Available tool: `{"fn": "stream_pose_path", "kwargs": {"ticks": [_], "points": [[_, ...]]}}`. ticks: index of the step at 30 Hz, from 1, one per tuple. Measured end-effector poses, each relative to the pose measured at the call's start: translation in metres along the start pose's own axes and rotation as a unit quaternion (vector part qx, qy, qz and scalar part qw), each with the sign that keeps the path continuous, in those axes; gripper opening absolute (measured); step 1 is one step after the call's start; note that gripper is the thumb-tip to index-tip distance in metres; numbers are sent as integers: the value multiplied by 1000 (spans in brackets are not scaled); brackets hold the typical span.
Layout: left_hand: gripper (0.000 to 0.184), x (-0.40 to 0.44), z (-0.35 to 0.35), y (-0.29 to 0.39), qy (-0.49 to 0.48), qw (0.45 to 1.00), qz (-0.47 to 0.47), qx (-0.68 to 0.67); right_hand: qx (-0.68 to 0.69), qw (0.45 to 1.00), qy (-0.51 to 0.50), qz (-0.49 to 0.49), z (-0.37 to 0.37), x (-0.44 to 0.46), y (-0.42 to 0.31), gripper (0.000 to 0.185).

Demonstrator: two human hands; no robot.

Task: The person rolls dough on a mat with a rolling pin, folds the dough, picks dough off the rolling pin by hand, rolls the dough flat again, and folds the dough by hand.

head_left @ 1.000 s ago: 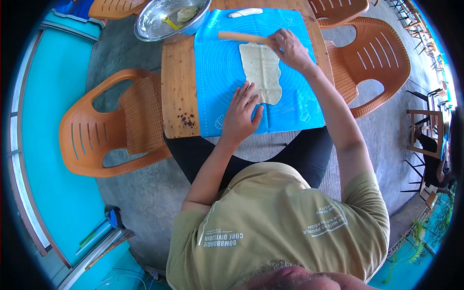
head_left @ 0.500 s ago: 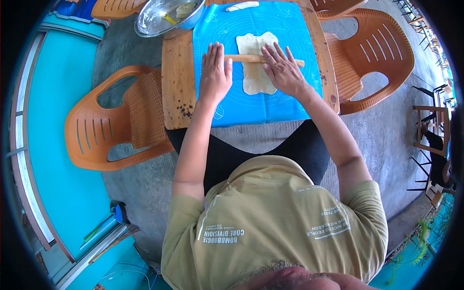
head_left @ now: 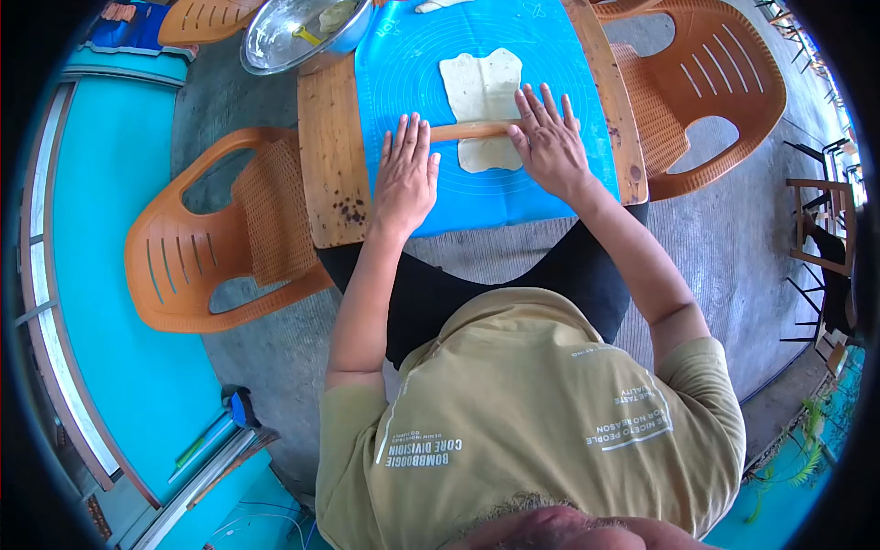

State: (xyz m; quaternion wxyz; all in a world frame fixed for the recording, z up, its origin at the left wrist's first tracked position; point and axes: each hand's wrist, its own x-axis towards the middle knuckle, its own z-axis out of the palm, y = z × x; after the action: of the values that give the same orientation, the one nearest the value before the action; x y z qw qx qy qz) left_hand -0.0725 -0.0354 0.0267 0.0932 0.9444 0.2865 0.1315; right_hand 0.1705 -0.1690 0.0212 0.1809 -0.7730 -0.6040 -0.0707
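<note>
A wooden rolling pin (head_left: 472, 131) lies crosswise over the lower part of a flat, wavy-edged sheet of dough (head_left: 481, 84). The dough rests on a blue mat (head_left: 403, 73) with printed circles. My left hand (head_left: 406, 176) lies flat over the pin's left end, fingers stretched out. On the pin's right end rests my right hand (head_left: 553, 145), palm down with its fingers spread, beside the dough's right edge. Neither hand is wrapped round the pin, and both hide its ends.
A metal bowl (head_left: 293, 32) with dough and a yellow tool (head_left: 306, 36) stands at the table's back left. A rolled dough piece (head_left: 440, 4) lies at the mat's far edge. Orange chairs (head_left: 220, 229) flank the wooden table (head_left: 328, 156).
Both hands came together on the rolling pin, which my right hand earlier held above the mat. Since then the pin has moved over the dough toward my body.
</note>
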Motion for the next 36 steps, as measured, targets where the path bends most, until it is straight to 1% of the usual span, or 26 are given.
{"fn": "stream_pose_path", "kwargs": {"ticks": [1,12,14,15,16,18,20,22,24,26,27,28,30,31,32,34,35,36], "points": [[59,-4,-2,2,-11,1000,-2,-6,-4,1000,-19,1,-3,-4,0,61],[53,-55,-36,28,-27,998,37,53,30,998,-56,-22,-34,-60,-16,59],[52,-55,-44,31,-72,997,0,11,30,998,-54,-31,-35,-60,-16,59],[55,-48,-44,29,-70,997,-15,-20,23,998,-55,-26,-37,-57,-16,59],[55,-41,-42,28,-69,997,-15,-20,16,998,-57,-20,-38,-55,-16,59],[58,-22,-37,29,66,997,41,8,23,998,-49,-17,-32,-51,-19,58],[60,-20,-20,27,65,997,47,9,31,999,-41,-13,-28,-54,-21,58],[63,-26,-6,28,14,999,42,24,43,997,-54,-24,-32,-61,-18,57],[62,-42,-9,32,20,999,46,1,62,997,-39,-25,-39,-70,-18,54],[58,-56,-17,38,-15,999,40,-11,55,996,-53,-49,-45,-79,-15,52],[52,-59,-18,39,6,999,46,-5,71,996,0,-61,-47,-79,-16,49],[52,-60,-17,38,10,999,42,-2,72,995,2,-67,-47,-78,-15,49],[46,-61,-17,33,32,998,52,-36,108,993,19,-39,-47,-72,-14,48],[42,-58,-17,34,68,995,65,-31,101,992,55,-46,-48,-66,-15,45],[42,-55,-17,35,76,995,63,-27,101,992,61,-54,-48,-62,-13,45],[42,-51,-20,39,77,994,47,-69,87,993,32,-69,-48,-60,-5,43],[46,-51,-18,37,79,993,53,-72,101,990,30,-88,-45,-59,-2,42],[46,-50,-20,37,86,993,50,-70,100,990,32,-96,-45,-59,1,42]]}}
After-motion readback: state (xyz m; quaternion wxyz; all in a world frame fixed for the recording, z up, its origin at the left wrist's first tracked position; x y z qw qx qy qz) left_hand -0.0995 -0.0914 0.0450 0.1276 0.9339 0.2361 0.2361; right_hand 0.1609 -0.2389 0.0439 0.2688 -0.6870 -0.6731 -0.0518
